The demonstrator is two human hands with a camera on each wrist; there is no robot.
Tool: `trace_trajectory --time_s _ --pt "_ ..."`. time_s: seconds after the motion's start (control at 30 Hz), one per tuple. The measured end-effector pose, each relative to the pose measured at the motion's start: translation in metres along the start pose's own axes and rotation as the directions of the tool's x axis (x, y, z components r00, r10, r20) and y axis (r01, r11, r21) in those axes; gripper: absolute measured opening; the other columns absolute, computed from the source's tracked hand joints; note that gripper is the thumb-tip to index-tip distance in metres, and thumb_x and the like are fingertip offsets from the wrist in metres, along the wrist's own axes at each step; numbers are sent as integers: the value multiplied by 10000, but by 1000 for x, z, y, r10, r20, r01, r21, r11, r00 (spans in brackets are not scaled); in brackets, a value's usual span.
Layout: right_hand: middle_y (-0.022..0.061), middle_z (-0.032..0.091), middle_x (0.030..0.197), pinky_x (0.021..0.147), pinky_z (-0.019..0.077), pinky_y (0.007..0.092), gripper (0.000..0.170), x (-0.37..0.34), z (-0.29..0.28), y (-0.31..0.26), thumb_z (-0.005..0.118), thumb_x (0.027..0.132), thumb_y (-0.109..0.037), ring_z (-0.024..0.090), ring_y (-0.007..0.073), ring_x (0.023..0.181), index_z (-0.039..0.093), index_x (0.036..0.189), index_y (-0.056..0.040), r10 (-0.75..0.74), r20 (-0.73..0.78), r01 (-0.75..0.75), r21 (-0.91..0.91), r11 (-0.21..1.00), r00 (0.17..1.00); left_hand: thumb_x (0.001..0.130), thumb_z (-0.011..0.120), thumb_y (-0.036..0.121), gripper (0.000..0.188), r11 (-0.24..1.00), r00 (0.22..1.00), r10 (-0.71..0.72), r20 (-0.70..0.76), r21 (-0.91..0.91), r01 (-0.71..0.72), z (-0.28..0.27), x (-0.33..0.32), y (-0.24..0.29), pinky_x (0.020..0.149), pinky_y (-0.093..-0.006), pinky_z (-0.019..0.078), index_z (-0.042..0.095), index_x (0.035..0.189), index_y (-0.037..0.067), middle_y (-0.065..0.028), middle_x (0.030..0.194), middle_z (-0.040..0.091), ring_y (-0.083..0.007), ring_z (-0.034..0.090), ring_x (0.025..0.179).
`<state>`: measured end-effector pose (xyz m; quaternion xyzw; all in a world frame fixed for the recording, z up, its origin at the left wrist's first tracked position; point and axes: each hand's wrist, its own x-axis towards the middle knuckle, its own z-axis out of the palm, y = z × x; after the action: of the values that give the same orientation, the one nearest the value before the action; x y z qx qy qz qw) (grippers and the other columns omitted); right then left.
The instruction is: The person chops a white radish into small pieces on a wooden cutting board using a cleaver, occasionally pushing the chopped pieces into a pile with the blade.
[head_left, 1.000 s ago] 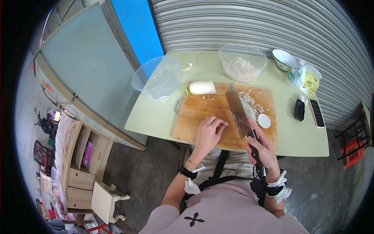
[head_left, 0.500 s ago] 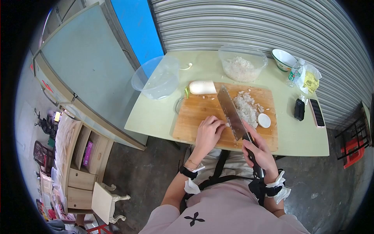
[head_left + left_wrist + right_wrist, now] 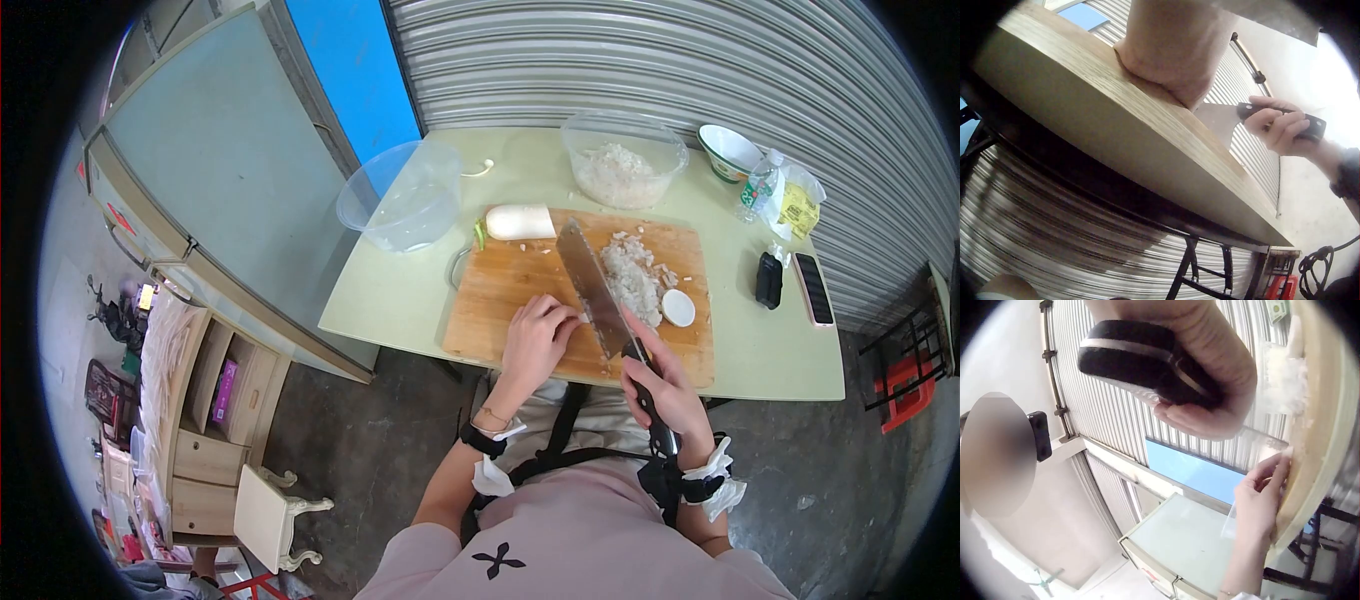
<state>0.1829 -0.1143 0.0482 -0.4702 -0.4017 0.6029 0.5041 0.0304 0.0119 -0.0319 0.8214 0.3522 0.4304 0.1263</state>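
Observation:
The right hand (image 3: 668, 392) grips the black handle of a cleaver (image 3: 593, 285), its blade standing over the wooden cutting board (image 3: 500, 300). Beside the blade, the left hand (image 3: 535, 338) rests on the board with bent fingers, pinching a small white piece (image 3: 582, 318). Right of the blade lies a heap of chopped white bits (image 3: 632, 280), with a round white slice (image 3: 678, 309) next to it. A white radish piece (image 3: 520, 223) lies at the board's back left. In the right wrist view the cleaver handle (image 3: 1141, 359) fills the right hand's grip.
Behind the board stands a clear tub (image 3: 625, 185) of white shreds; at the back left is another clear tub (image 3: 405, 205). A bowl (image 3: 730, 155), a bottle (image 3: 760, 187), a black object (image 3: 768, 281) and a phone (image 3: 814, 291) are on the right.
Compared with one second ago, the cleaver and right hand have moved left, bringing the blade close to the left fingers. The left hand has stayed nearly in place.

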Motion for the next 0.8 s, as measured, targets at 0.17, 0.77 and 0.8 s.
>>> trace_trajectory --time_s 0.17,0.77,0.8 --pt "-12 424 571 346 327 207 570 1 1 0 453 932 -57 367 62 376 270 1454 -194 -1 5 1 -20 1000 1000 719 709 67 108 1000 1000 4 5 6 -4 -1 0 1 663 -362 460 667 816 45 -78 760 572 -270 578 732" --pt "-17 427 575 340 332 209 568 2 1 5 464 930 -66 371 63 372 277 1451 -195 -19 -24 18 -31 999 1000 725 708 79 106 1000 1000 7 9 10 -7 -1 0 0 671 -358 459 662 817 53 -65 755 578 -260 575 733" --pt "-17 427 577 340 332 209 568 2 1 5 465 930 -66 371 63 373 277 1451 -195 -15 -20 14 -40 999 1000 725 708 79 106 1000 1000 7 9 10 -7 -1 0 0 671 -358 459 662 817 53 -65 755 578 -260 575 733"
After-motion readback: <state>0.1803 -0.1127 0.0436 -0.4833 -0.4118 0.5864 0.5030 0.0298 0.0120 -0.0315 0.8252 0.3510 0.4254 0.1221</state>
